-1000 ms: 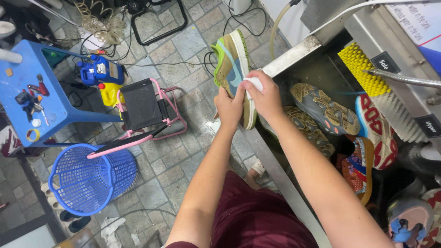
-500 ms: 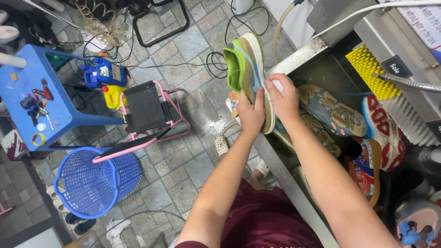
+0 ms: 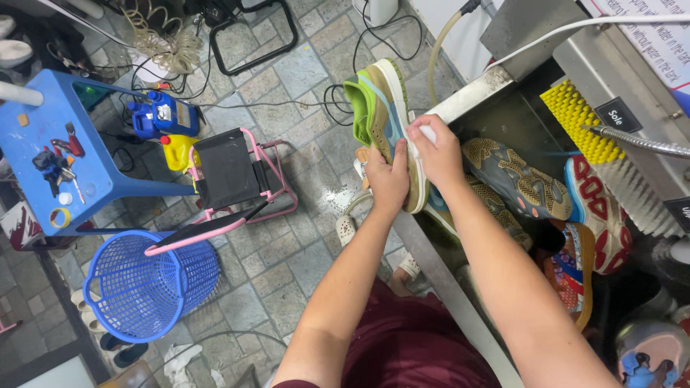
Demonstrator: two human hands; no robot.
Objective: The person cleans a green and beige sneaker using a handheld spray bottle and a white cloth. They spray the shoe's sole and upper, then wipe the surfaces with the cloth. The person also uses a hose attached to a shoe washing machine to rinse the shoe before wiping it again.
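Above centre of the frame, the left hand [image 3: 388,181] grips a tan, green and blue low-top sneaker [image 3: 383,115] from below. Its long axis runs up-frame, tilted slightly left, sole edge rightward. The right hand [image 3: 436,154] pinches a small white sponge [image 3: 425,134] against that edge.

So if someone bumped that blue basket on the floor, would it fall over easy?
Probably yes. The blue basket already lies tipped on the tiled floor, and its round mesh wall would likely let it roll. It looks like thin plastic full of holes, so it is probably light and a bit bendy. The pink folding stool leaning over its rim might stop it.
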